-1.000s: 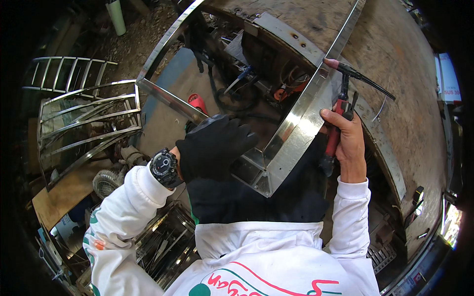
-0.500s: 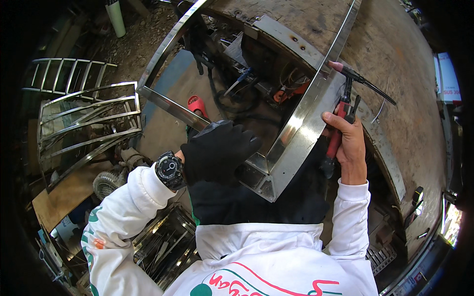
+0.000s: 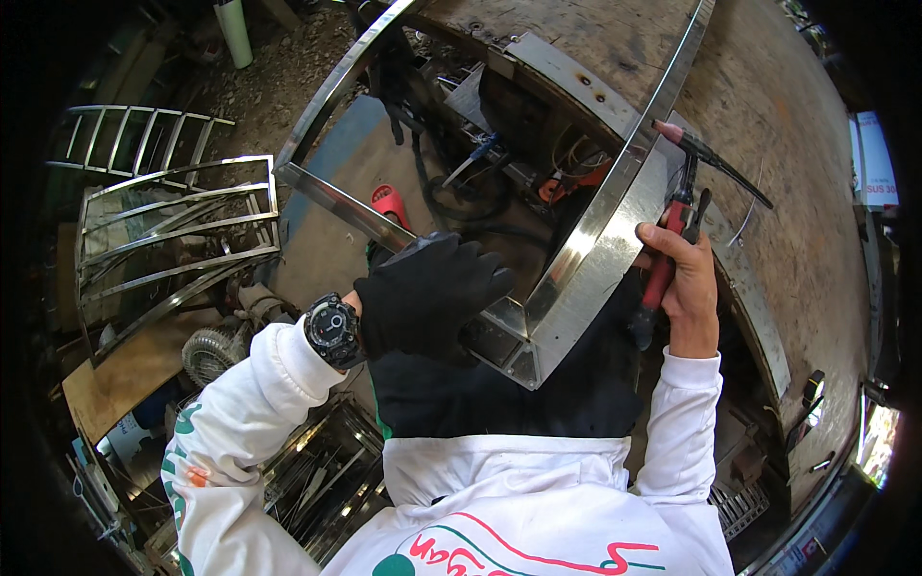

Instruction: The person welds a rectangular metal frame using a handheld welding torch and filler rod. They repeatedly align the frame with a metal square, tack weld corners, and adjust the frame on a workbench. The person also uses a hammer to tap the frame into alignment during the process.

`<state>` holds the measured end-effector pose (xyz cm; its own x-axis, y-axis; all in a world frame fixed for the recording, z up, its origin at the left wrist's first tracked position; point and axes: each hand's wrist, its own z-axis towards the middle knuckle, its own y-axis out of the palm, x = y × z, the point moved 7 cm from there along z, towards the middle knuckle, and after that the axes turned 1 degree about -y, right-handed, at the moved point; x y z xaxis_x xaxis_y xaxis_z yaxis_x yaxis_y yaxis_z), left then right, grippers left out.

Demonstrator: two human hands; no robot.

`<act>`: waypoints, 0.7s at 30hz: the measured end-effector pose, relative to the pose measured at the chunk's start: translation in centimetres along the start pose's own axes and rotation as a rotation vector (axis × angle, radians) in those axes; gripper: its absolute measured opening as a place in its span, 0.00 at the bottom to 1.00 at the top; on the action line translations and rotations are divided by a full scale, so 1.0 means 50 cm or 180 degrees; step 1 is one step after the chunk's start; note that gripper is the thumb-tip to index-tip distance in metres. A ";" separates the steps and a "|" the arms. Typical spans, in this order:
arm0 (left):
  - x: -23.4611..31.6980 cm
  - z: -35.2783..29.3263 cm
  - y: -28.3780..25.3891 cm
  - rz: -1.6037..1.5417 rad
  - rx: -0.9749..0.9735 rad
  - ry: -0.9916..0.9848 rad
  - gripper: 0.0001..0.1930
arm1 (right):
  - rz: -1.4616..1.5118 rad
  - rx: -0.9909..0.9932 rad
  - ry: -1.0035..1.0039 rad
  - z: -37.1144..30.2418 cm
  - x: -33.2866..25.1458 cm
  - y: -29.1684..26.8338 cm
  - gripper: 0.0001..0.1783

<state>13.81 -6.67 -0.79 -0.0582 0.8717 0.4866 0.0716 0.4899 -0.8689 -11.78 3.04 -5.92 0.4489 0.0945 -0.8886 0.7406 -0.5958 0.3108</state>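
Note:
My left hand (image 3: 434,296), in a black glove, is closed around the lower bar of a shiny metal frame (image 3: 582,252). The frame's near corner lies in front of my waist, and its long side bars run away from me. Bare, my right hand (image 3: 689,288) grips a TIG welding torch (image 3: 659,284) by its red handle, to the right of the frame's wide side bar. The torch's pink nozzle is up beside that bar, with its long black back cap pointing right. My right fingertips are partly hidden behind the torch.
A worn worktable (image 3: 768,163) spreads out at the right. Another metal frame (image 3: 178,235) with crossbars stands on the left, near a small wheel (image 3: 209,355). Below the held frame are dark cables, an orange tool (image 3: 574,182) and a red shoe (image 3: 388,202).
The whole view has shifted slightly to the right in the picture. My right hand and the torch have dropped a little, while both hands keep their grips.

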 end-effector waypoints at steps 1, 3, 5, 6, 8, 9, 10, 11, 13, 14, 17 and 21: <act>0.000 -0.001 0.001 0.0009 -0.0047 -0.0021 0.39 | 0.0008 -0.0033 0.0006 0.001 0.000 0.001 0.14; 0.001 -0.001 -0.001 0.0043 -0.0035 -0.0011 0.39 | 0.0005 -0.0041 0.0031 0.005 0.002 0.001 0.14; 0.001 0.000 -0.003 0.0105 -0.0012 0.0013 0.39 | -0.0010 0.0029 0.0064 0.006 0.006 -0.001 0.14; 0.003 0.000 -0.004 0.0137 0.0030 0.0038 0.38 | -0.0021 0.0039 0.0087 0.006 0.008 -0.001 0.14; 0.003 0.003 -0.001 0.0207 0.0007 0.0034 0.38 | -0.0049 0.0068 0.0134 0.006 0.009 -0.002 0.14; 0.002 0.004 0.003 0.0237 -0.0060 -0.0005 0.38 | -0.0047 0.0089 0.0159 0.005 0.010 -0.003 0.14; 0.000 0.005 0.006 0.0274 -0.0121 -0.0038 0.38 | -0.0046 0.0109 0.0174 0.004 0.010 -0.005 0.14; 0.001 0.006 0.008 0.0275 -0.0137 -0.0034 0.37 | -0.0002 0.0033 0.0140 0.004 0.009 -0.002 0.14; 0.000 0.005 0.009 0.0307 -0.0202 -0.0075 0.34 | -0.0051 0.0107 0.0175 0.002 0.010 -0.006 0.15; 0.001 0.005 0.006 0.0279 -0.0178 -0.0088 0.34 | -0.0019 0.0067 0.0128 0.002 0.009 -0.004 0.15; 0.003 0.007 0.000 0.0233 -0.0197 -0.0095 0.34 | 0.0026 0.0124 0.0162 0.003 0.014 -0.006 0.15; 0.007 0.016 -0.004 0.0241 -0.0266 -0.0054 0.35 | 0.0078 0.0078 0.0146 0.004 0.012 -0.004 0.16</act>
<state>13.00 -6.46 -0.52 -0.0664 0.9062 0.4177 0.1592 0.4228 -0.8921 -11.76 3.08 -6.58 0.4897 0.1158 -0.8642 0.7169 -0.6176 0.3235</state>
